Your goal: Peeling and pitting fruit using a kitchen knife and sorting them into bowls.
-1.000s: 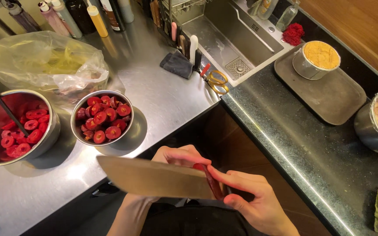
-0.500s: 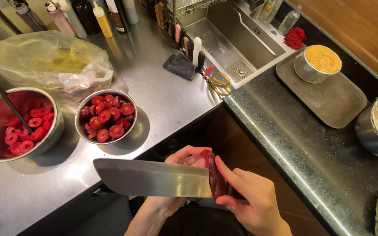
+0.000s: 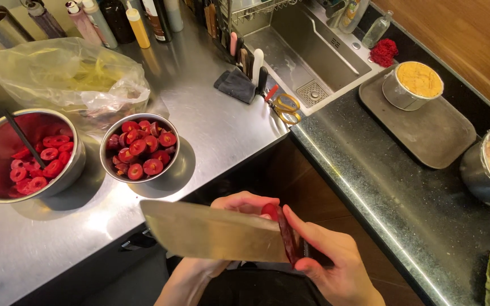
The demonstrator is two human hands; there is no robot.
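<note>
Cleaver (image 3: 216, 232) gripped level by right hand (image 3: 324, 260).

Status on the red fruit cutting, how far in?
Done: cut red fruit pieces fill the smaller steel bowl, and more lie in the larger bowl. In hand: the right hand holds a cleaver against a red fruit in the left hand. Left: no uncut fruit is visible elsewhere.

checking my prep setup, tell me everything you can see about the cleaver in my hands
The cleaver has a broad rectangular metal blade, dull golden in this light, held flat side up and roughly level below the steel counter's edge. The right hand grips its dark handle end; the left hand sits behind the blade, holding a small red fruit against it. Its cutting edge cannot be made out.
</note>
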